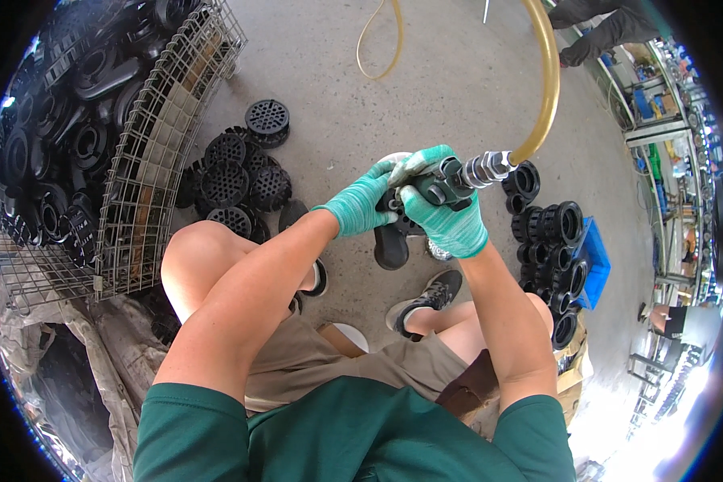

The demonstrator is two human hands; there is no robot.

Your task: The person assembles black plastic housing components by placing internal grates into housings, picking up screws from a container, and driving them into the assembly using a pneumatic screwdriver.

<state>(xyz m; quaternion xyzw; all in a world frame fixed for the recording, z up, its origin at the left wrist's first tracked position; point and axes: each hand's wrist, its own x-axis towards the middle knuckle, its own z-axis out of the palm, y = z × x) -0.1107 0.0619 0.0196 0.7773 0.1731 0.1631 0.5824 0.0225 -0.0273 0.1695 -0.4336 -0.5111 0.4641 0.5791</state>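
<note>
Both hands wear green-and-white knit gloves and meet in front of my knees. My right hand (451, 225) is closed round a dark air tool (443, 186). A metal coupling (488, 169) joins the tool to a yellow air hose (550, 88) that curves up and away. Close against the tool's left end, my left hand (363, 202) grips a black plastic part (391, 246) whose rounded end hangs below the gloves. The fingers cover most of that part and the point where the tool meets it.
A wire cage (157, 153) full of black parts (96, 145) stands at left. Beside it lie piled round black grates (225, 183). Stacked black rings (556, 229) and a blue crate (593, 263) stand at right. Shelving (659, 132) lines the far right, near another person's legs (610, 32).
</note>
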